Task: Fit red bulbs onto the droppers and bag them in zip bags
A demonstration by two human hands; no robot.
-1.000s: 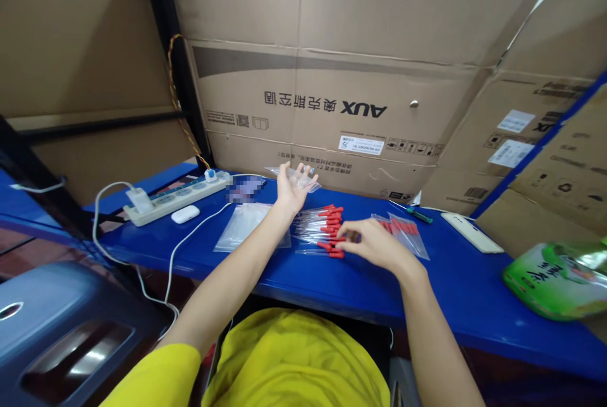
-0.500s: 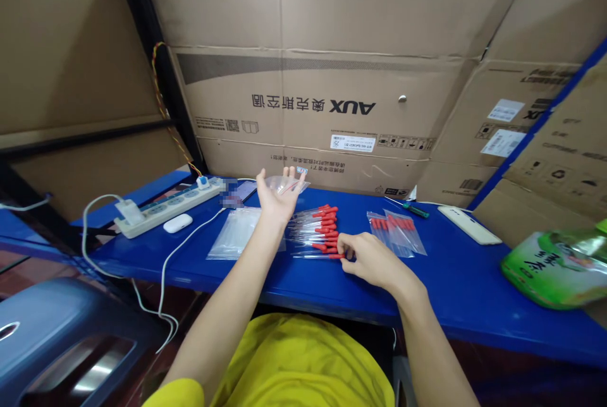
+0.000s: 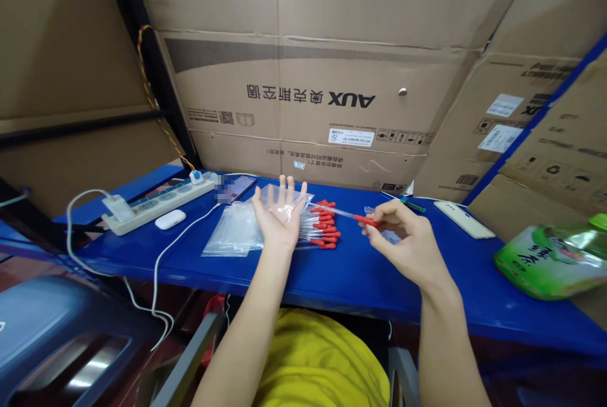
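My left hand point(image 3: 279, 228) is palm up above the blue table, fingers spread, with a clear zip bag point(image 3: 300, 206) lying across and held at the fingers. Between the thumb and fingertips of my right hand point(image 3: 403, 233) is a dropper point(image 3: 340, 211) gripped by its red rubber bulb. Its thin clear tube points left, and the tip reaches the bag's edge; whether it is inside I cannot tell. Below it lies a pile of red-bulbed droppers point(image 3: 327, 227). Flat clear bags point(image 3: 227, 230) are stacked left of my left hand. My right hand mostly hides other bags point(image 3: 389, 236).
On the left are a power strip point(image 3: 164, 201), a white earbud case point(image 3: 169, 219), a phone point(image 3: 237, 189) and a loose white cable point(image 3: 159, 255). To the right are a screwdriver point(image 3: 413, 206), a pale phone point(image 3: 463, 219) and a green bottle point(image 3: 540, 265). Cardboard boxes point(image 3: 303, 9) wall the back.
My right hand has lifted a dropper from the pile's near edge and moved up and right with it. The left hand still holds the bag, now slightly lower in view.
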